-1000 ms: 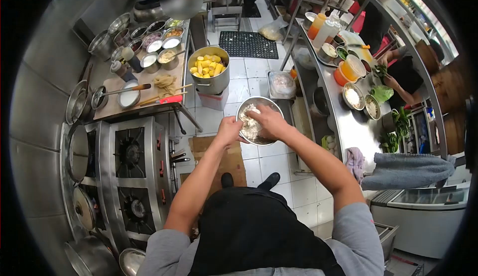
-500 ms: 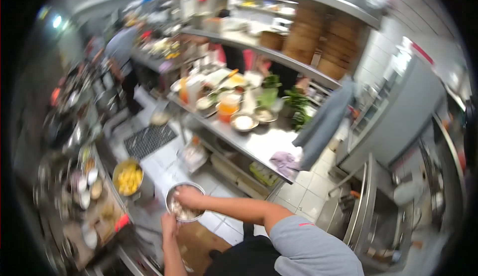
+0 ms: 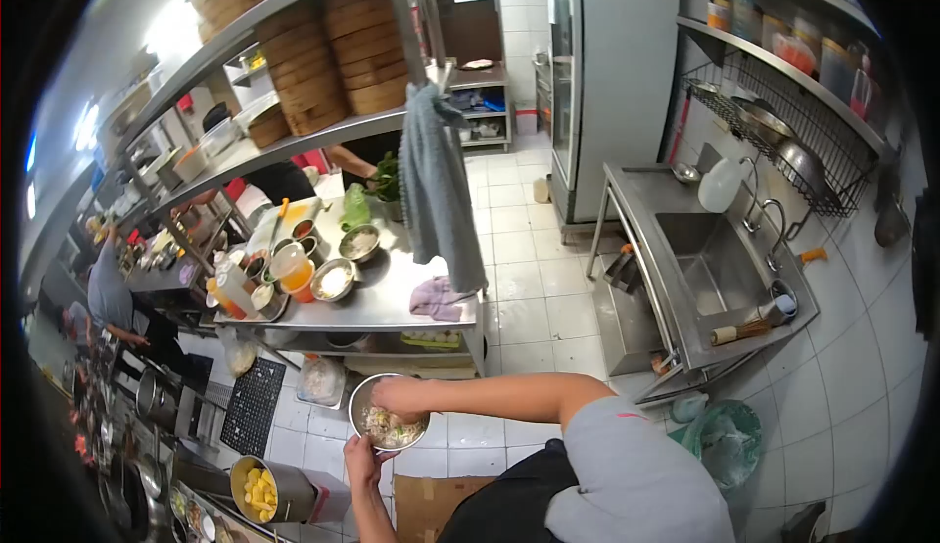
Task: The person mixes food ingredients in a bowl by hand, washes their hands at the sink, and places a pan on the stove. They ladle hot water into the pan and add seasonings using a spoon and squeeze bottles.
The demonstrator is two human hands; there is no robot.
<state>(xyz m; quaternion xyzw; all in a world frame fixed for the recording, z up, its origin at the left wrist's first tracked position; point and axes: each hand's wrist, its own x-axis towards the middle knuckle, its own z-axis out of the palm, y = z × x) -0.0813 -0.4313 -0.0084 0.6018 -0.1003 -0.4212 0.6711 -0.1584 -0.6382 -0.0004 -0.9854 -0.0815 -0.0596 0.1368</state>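
A round metal bowl (image 3: pixel 425 435) holds a pale, crumbly mixture (image 3: pixel 384 429) with small coloured bits. My left hand (image 3: pixel 363 459) grips the bowl's near left rim. Inside the bowl is my right hand (image 3: pixel 401 396), its fingers bent down into the mixture and mostly hidden. The bowl is held in the air over the tiled floor, in front of the steel worktable.
A steel worktable (image 3: pixel 392 310) carries bowls, bottles and a purple cloth (image 3: pixel 437 298). A grey towel (image 3: pixel 437 190) hangs from the shelf. Right stand a sink (image 3: pixel 720 288) and green bin (image 3: pixel 725 445). A pot of yellow pieces (image 3: pixel 257 492) is lower left. Co-workers stand beyond.
The view has swung right, away from the stoves to the sink and fridge. My left hand stays on the bowl's rim and my right hand stays in the mixture.
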